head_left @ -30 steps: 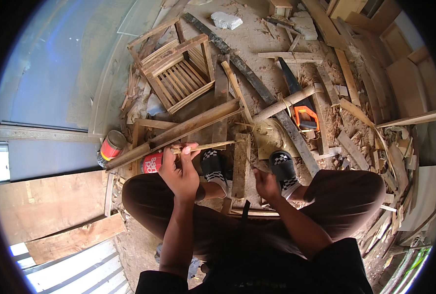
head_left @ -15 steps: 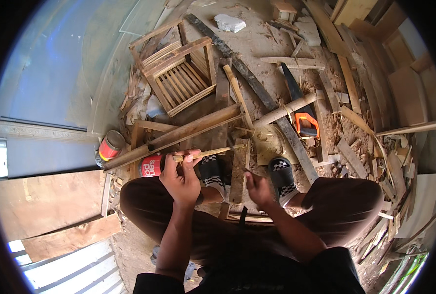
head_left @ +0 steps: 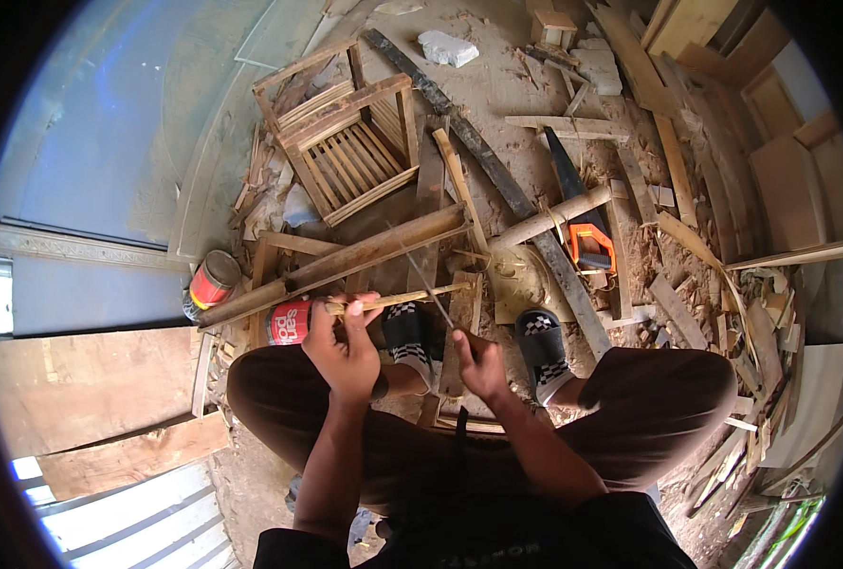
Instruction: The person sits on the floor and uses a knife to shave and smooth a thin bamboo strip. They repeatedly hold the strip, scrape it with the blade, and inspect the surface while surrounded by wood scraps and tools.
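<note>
My left hand [head_left: 344, 353] is closed round one end of a slim wooden stick [head_left: 404, 299], which points right over my feet. A long, thin, dark blade-like tool [head_left: 425, 281] is gripped in my right hand [head_left: 481, 366]; it slants up and left, crossing the stick near its far end. Whether blade and stick touch I cannot tell. Below the stick's tip lies a short wooden board [head_left: 458, 351], between my two sandalled feet.
A slatted wooden frame [head_left: 400, 82] stands ahead on the left, beyond a long grooved beam [head_left: 374, 254]. Two red cans [head_left: 215, 277] sit at left. An orange-handled handsaw [head_left: 592, 248] leans by a round pole [head_left: 554, 216]. Scrap wood litters the right side.
My right hand has swung its tool up, so the blade now shows across the stick. My left hand and the stick have shifted slightly left.
</note>
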The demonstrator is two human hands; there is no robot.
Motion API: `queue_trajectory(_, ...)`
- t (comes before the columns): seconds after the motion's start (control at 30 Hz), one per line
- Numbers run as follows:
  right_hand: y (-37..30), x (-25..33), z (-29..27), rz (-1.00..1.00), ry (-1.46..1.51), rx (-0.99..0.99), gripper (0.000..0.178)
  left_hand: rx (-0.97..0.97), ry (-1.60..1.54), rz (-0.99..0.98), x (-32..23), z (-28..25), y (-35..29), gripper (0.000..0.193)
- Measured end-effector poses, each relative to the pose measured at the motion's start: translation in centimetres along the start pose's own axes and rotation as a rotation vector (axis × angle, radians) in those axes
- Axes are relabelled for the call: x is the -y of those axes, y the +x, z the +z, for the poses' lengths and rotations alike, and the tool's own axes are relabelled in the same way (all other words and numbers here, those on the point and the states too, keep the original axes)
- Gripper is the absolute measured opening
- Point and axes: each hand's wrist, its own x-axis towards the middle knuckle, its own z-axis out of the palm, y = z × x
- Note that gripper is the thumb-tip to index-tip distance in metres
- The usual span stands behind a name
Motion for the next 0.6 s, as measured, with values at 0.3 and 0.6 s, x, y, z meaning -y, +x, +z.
queue_trajectory(0.3,0.9,-2.4,0.2,0.03,-0.046,-0.104,0.048,0.017,-0.057,-0.028,-0.4,0.5,-0.3,0.012)
queue_trajectory(0.6,0.8,-9.1,1.3,-0.011,-0.011,-0.203,0.047,0.009,-0.062,0.001,-0.2,1.2,-0.1,0.013)
